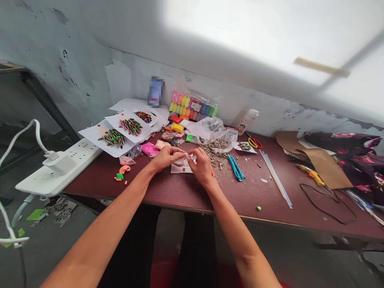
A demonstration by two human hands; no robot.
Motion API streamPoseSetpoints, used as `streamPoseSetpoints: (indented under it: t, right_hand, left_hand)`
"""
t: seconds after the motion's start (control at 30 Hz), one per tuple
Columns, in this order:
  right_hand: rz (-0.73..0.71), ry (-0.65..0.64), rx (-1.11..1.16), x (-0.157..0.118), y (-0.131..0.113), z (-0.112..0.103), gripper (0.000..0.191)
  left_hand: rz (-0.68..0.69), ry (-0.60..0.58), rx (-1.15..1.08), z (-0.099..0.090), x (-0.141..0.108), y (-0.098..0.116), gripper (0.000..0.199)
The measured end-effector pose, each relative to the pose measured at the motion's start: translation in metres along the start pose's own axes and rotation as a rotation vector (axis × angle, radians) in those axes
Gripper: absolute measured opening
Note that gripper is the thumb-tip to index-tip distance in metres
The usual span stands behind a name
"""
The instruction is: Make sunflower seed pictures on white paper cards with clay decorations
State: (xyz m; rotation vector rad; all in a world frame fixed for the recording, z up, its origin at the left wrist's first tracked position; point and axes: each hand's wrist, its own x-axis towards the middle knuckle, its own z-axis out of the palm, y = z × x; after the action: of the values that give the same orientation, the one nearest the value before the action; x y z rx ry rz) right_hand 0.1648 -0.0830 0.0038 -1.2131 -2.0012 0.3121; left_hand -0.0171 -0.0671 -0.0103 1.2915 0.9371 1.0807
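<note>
My left hand (166, 158) and my right hand (202, 165) meet over the near middle of the table, fingertips pinched together. Between them is a small bit of clear plastic (186, 156), perhaps a bag's edge; its full shape is too small to make out. Just beneath lies a white card (177, 169) with a small brown spot, partly covered by the hands. A heap of striped sunflower seeds (216, 147) spreads beyond my right hand, with a teal utility knife (236, 168) beside it. Pink clay in plastic (150, 149) lies beyond my left hand.
Several white sheets bear seed-covered hedgehog shapes (114, 138) at left, by a white power strip (57, 170). Packs of coloured clay (194, 105) lean on the wall. Rightward are a bottle (247, 121), scissors (254, 141), glue sticks (276, 178) and a yellow glue gun (312, 175) with its cord.
</note>
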Motion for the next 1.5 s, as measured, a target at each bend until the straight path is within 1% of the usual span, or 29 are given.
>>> streamPoseSetpoints:
  t: [0.1, 0.33, 0.5, 0.63, 0.8, 0.87, 0.97, 1.07, 1.13, 1.27, 1.4, 1.5]
  right_hand:
    - [-0.024, 0.023, -0.033, 0.000, 0.000, 0.001, 0.008]
    - [-0.002, 0.023, -0.066, -0.002, 0.001, 0.004, 0.010]
    - [0.008, 0.034, -0.028, -0.001, -0.002, 0.005, 0.014]
    - [0.103, 0.060, 0.133, 0.000, -0.001, 0.005, 0.022]
    - [0.313, 0.114, 0.363, 0.004, 0.003, 0.000, 0.026]
    - [0.392, 0.088, 0.496, 0.006, 0.004, -0.004, 0.026]
    - [0.467, 0.003, 0.701, 0.009, 0.005, -0.007, 0.021]
    - [0.516, -0.062, 0.826, 0.011, 0.006, -0.008, 0.010]
    - [0.552, -0.096, 0.877, 0.011, 0.007, -0.008, 0.008]
    - [0.595, -0.154, 0.923, 0.011, 0.006, -0.008, 0.016]
    - [0.558, -0.180, 0.933, 0.011, 0.009, -0.011, 0.030]
    - [0.595, -0.171, 0.926, 0.012, 0.015, -0.013, 0.042]
  left_hand:
    - [-0.003, -0.022, 0.002, 0.001, -0.002, 0.003, 0.046]
    - [0.017, -0.037, 0.008, 0.001, -0.001, 0.004, 0.040]
    - [0.043, 0.031, 0.014, 0.000, 0.000, 0.003, 0.036]
    - [0.071, 0.110, 0.012, -0.001, 0.001, 0.004, 0.037]
    - [0.069, 0.249, -0.131, -0.005, 0.002, 0.004, 0.051]
    - [0.067, 0.271, -0.177, -0.007, 0.002, 0.003, 0.050]
    - [0.044, 0.283, -0.222, -0.011, 0.003, 0.004, 0.039]
    - [-0.004, 0.270, -0.278, -0.012, 0.002, 0.006, 0.034]
    - [-0.019, 0.258, -0.308, -0.011, 0.000, 0.007, 0.035]
    - [0.006, 0.263, -0.296, -0.009, -0.002, 0.008, 0.048]
    - [0.053, 0.357, -0.184, -0.009, -0.001, 0.002, 0.056]
    - [0.075, 0.414, -0.051, -0.014, 0.001, -0.001, 0.056]
